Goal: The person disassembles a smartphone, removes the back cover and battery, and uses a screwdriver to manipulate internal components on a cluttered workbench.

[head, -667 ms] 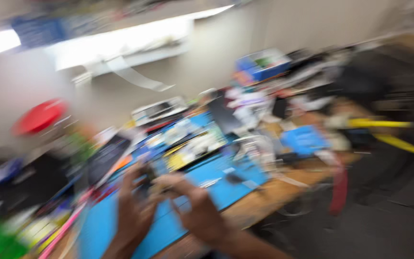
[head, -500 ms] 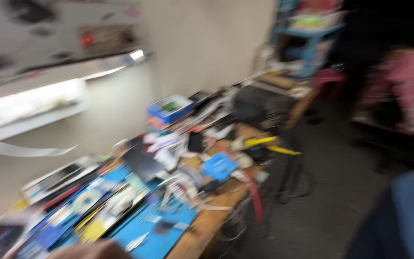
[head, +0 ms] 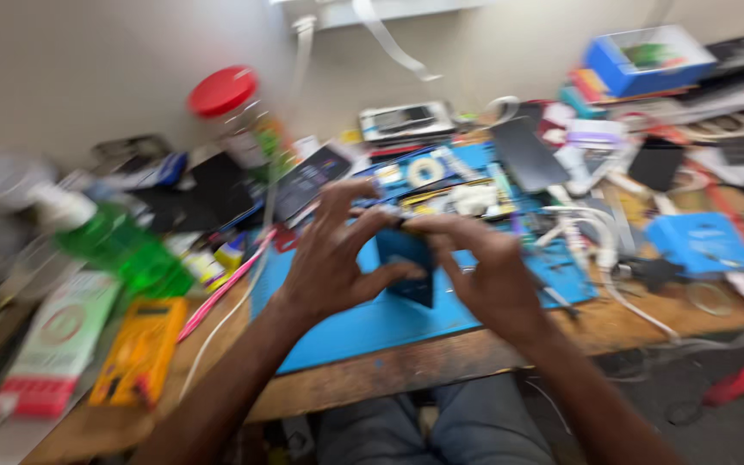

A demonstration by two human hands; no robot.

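Note:
Both of my hands hold a small dark blue flat device (head: pixel 408 269), phone-like, upright over a blue work mat (head: pixel 363 320). My left hand (head: pixel 333 263) grips its left side, thumb across the lower front, fingers spread above. My right hand (head: pixel 484 267) pinches its top edge and right side. The picture is motion-blurred, so fine detail on the device is not readable.
The wooden bench (head: pixel 406 366) is crowded: a yellow multimeter (head: pixel 141 349), a green bottle (head: pixel 127 250), a red-lidded jar (head: pixel 230 108), a pink cable (head: pixel 226 288), white cables (head: pixel 592 245), a blue pouch (head: pixel 701 243), a blue box (head: pixel 647 56), and dark phones and screens (head: pixel 527 155).
The view swung right toward the room, then back down onto the bench. My hands were out of view half a second ago and are now centred, holding the dark device.

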